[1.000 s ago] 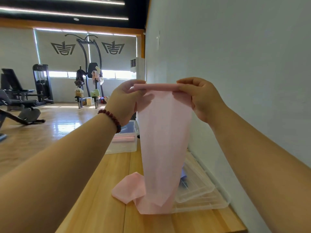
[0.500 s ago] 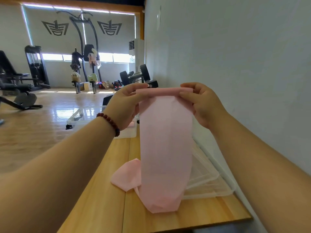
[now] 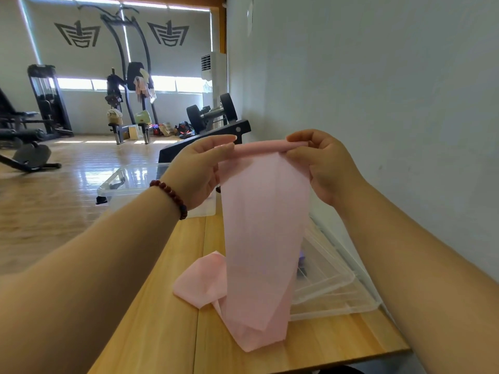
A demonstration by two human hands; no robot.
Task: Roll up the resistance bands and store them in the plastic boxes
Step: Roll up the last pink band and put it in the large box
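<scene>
Above the wooden table point(image 3: 151, 333) we've got the pink band point(image 3: 264, 238) held up in the air, both hands at its top edge. Our left hand point(image 3: 199, 168) pinches one end of the thin roll point(image 3: 259, 147) between thumb and fingers. Our right hand point(image 3: 321, 163) pinches the other end, fingers curled over it.

Only a slim roll is wound so far. Most of the band hangs straight down as a flat sheet, and its tail lies crumpled on the table, one fold spilling toward the table's left side. A clear box point(image 3: 129, 182) waits at the table's far end. A stack of clear plastic pieces point(image 3: 332, 287), lids or shallow trays, hard to tell, lies along the table's right edge, partly behind the sheet.

This stuff looks thin, light and floppy, half see-through, and likely stretchy. It won't hold a shape by itself. We'd judge the two ends of the roll the right place to hold, with the hanging weight giving gentle tension. If that tension goes slack, the turns could skew or slide sideways. If we pull too hard, the band may stretch and wind unevenly.
</scene>
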